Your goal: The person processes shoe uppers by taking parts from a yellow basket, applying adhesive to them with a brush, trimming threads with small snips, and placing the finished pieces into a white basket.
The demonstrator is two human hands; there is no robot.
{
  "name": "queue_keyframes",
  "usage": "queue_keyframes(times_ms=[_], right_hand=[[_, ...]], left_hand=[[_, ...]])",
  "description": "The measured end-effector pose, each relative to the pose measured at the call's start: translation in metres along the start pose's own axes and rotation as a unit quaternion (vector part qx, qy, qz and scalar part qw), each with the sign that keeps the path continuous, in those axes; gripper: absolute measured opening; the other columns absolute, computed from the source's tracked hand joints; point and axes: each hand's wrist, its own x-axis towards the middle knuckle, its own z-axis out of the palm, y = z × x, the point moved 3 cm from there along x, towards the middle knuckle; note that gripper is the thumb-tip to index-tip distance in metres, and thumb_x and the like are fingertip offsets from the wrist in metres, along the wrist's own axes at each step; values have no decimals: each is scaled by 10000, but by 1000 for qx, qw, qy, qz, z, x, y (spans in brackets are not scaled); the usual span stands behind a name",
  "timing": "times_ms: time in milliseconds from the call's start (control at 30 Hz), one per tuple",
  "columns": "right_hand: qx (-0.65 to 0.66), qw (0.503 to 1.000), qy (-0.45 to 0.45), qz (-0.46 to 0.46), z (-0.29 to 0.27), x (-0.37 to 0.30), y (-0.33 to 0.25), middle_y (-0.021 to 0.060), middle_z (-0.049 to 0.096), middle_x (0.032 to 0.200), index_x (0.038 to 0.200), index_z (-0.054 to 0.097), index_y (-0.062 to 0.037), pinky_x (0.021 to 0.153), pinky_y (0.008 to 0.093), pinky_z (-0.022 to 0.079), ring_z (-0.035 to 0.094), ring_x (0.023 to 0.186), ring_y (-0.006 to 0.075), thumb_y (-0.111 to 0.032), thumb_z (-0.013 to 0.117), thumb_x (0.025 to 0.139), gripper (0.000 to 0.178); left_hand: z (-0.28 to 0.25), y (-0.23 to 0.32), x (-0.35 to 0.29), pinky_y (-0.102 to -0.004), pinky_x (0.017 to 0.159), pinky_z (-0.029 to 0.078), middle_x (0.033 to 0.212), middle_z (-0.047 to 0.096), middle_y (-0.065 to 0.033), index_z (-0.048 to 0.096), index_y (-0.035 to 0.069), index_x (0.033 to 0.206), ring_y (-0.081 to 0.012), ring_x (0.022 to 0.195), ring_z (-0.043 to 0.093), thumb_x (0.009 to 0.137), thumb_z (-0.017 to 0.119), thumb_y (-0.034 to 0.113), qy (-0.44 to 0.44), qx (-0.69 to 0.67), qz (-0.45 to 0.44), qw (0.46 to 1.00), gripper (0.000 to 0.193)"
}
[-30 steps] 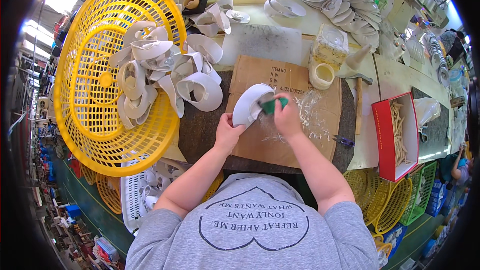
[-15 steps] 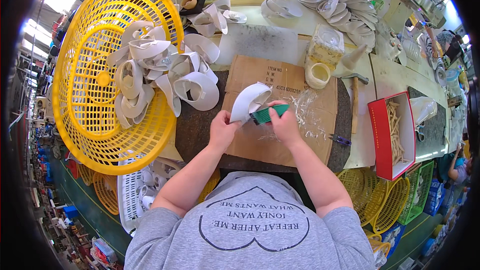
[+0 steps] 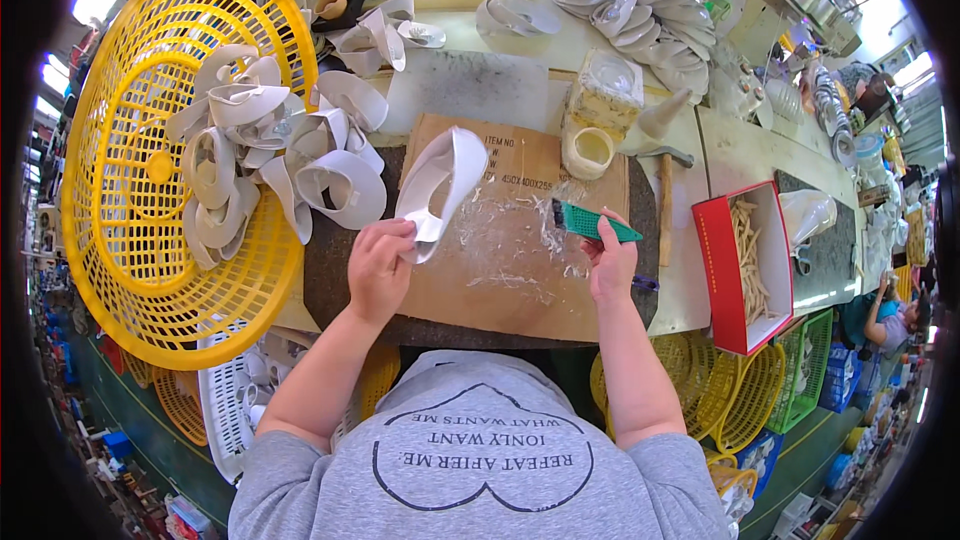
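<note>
Pinched in my left hand (image 3: 380, 270) is a white shoe upper (image 3: 466, 155), held up by its lower end above the cardboard sheet (image 3: 480, 310). My right hand (image 3: 612, 265) grips a small green-handled brush (image 3: 605, 224) with dark bristles pointing left. The brush is apart from the upper, over the right part of the cardboard. Thin white scraps (image 3: 500, 282) are scattered on the cardboard between my hands.
On the left a big yellow basket (image 3: 180, 352) leans with more white uppers (image 3: 210, 165) piled over it. A cream jar (image 3: 588, 154), a hammer (image 3: 666, 205), purple-handled snips (image 3: 645, 283) and a red box (image 3: 720, 280) of wooden sticks stand or lie to the right.
My hands have moved apart. The brush has come away from the upper to the right, and the upper has been raised and turned more upright in my left hand.
</note>
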Motion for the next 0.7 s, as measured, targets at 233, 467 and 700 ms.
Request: queue_keyframes(times_ms=[233,467,700], right_hand=[[-169,959,6,-226,8,57,-62,74,590,957,1075,556,-13,655,240,518,593,754,132,-79,591,869,219],[-420,854,-14,-308,30,93,-60,64,619,810,1067,579,-43,646,261,462,601,737,129,-107,574,870,208],[-280,929,24,-242,8,96,-59,78,592,883,1056,551,-40,607,243,484,578,725,128,-113,571,866,204]], left_hand=[[22,-29,-45,-366,839,417,1039,487,-127,616,94,917,-311,966,488,681,615,-31,-228,219,-119,941,267],[48,-65,-64,-274,665,469,972,498,-93,514,7,1011,-159,767,560,778,675,105,-84,-150,-556,813,299],[57,-51,-59,-310,623,533,947,554,-120,406,-31,1118,-185,730,608,804,618,65,48,-268,-649,710,391]])
